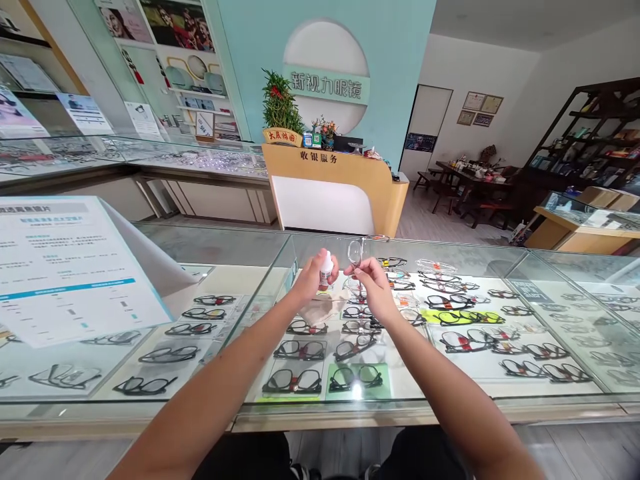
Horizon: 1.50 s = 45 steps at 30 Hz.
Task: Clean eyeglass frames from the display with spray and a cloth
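Observation:
Over the glass display counter [425,402], my left hand [313,277] is wrapped round a small white bottle [327,265], its cap pointing up. Close beside it on the right, my right hand [373,283] pinches a pair of thin-rimmed glasses [355,252], held on end with a lens above the fingers. The bottle and the glasses are a small gap apart. A light-coloured cloth [320,311] lies on the glass just below my left hand. Rows of framed glasses [293,381] show through the counter top.
A large printed sheet [75,267] stands on the counter at the left. Beyond the counter is a wooden cashier desk [330,170] with a plant [281,107]. More display cases run along the back left, and another case [590,213] stands at the right.

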Available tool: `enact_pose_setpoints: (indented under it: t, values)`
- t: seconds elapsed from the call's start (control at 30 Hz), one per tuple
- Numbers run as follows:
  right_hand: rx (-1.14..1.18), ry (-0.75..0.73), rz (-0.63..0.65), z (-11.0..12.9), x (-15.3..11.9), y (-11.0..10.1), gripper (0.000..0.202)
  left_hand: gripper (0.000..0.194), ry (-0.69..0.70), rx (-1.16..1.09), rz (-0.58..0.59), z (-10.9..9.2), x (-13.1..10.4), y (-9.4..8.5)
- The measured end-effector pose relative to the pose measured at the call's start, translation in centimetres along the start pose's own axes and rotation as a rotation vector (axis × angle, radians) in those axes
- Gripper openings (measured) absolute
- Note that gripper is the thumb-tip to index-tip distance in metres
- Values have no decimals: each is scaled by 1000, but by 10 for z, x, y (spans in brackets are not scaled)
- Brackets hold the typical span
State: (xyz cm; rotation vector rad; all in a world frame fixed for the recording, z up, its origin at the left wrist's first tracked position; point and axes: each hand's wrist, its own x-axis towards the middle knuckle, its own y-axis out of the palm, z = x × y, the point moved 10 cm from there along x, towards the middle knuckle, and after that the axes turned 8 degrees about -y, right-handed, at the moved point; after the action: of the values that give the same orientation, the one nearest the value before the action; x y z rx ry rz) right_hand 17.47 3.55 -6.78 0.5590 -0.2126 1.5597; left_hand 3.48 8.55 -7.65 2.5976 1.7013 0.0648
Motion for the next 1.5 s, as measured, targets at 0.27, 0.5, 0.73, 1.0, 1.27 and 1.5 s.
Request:
enact_pose_setpoints:
  t: [0.27,0.5,0.73,1.0,1.27,1.5]
  values:
    - [78,41,16,6,-7,12,22,76,13,204,-150,-5,-8,-4]
    - [66,45,45,7,-8,15,24,70,19,240,-184,-9,-12,-4]
    - [138,61,13,10,-4,8,27,78,7,202,-204,-9,-15,0]
    - [269,51,-110,7,5,-10,30,73,169,436,-119,-10,-17,18]
    - [266,78,-76,6,3,-3,36,74,141,433,-84,-3,-16,24]
    - [275,45,-96,13,4,-7,29,74,91,264,-173,1,0,-14]
